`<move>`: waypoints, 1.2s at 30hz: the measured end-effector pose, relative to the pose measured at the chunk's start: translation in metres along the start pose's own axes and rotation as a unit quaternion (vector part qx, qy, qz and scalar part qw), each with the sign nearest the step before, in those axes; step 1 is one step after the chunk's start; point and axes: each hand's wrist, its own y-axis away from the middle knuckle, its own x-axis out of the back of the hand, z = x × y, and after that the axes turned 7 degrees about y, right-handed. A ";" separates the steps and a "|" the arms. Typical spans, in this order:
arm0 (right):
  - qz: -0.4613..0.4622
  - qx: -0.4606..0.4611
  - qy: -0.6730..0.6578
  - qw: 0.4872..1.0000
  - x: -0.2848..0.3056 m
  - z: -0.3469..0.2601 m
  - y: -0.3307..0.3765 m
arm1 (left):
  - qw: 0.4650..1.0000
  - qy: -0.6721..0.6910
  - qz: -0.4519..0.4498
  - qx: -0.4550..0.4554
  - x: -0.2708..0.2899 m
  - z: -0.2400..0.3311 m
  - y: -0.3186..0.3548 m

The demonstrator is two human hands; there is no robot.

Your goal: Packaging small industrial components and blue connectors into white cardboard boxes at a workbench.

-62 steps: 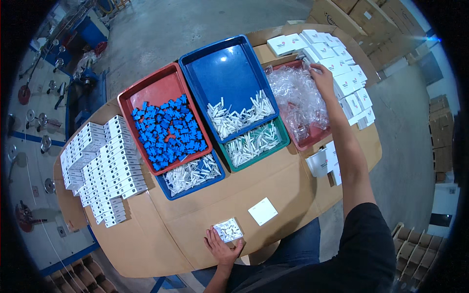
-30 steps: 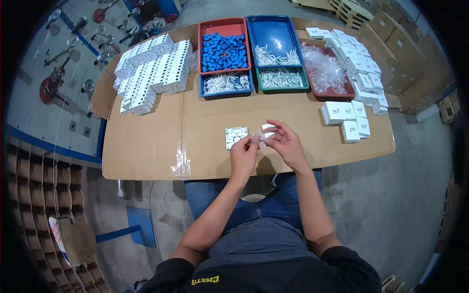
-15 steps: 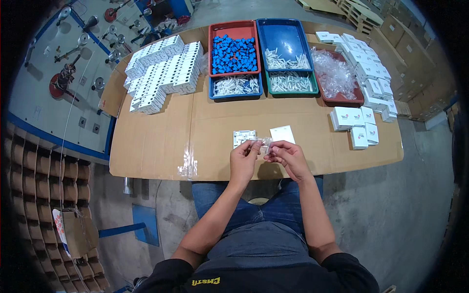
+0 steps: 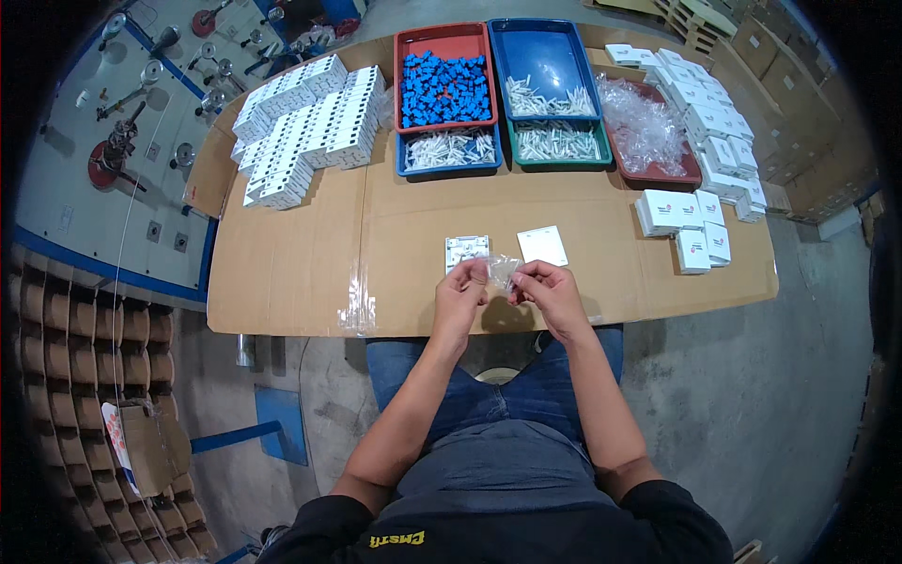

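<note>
Item: small clear bag [image 4: 503, 271], pinched by our left hand [image 4: 460, 293] and right hand [image 4: 552, 289], closer to the table's near edge [image 4: 282, 320] than before; bare cardboard either side.

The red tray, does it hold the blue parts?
Yes, the blue parts lie heaped inside the red tray.

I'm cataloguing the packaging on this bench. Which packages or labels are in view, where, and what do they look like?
Small clear bag: between left hand and right hand.
White boxes: right side, flat, red-marked.
White box rows: far left.
Clear bags: in red tray, far right.
Flat white square: table centre.
</note>
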 end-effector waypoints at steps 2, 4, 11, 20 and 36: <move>0.021 0.017 0.019 0.999 0.000 -0.001 0.003 | 0.985 -0.025 0.124 -0.115 -0.007 0.009 0.008; 0.038 0.025 0.035 0.998 -0.001 0.002 0.002 | 0.980 -0.035 0.107 -0.165 -0.003 0.009 0.014; 0.063 0.040 0.094 0.993 -0.012 -0.001 0.004 | 0.915 -0.275 -0.009 -0.296 -0.009 0.016 0.019; 0.054 0.036 0.135 0.989 -0.008 0.006 0.003 | 0.887 -0.330 -0.014 -0.322 -0.005 0.010 0.016; 0.226 0.206 0.303 0.903 -0.041 0.001 0.009 | 0.968 -0.143 0.026 -0.206 -0.024 -0.023 0.026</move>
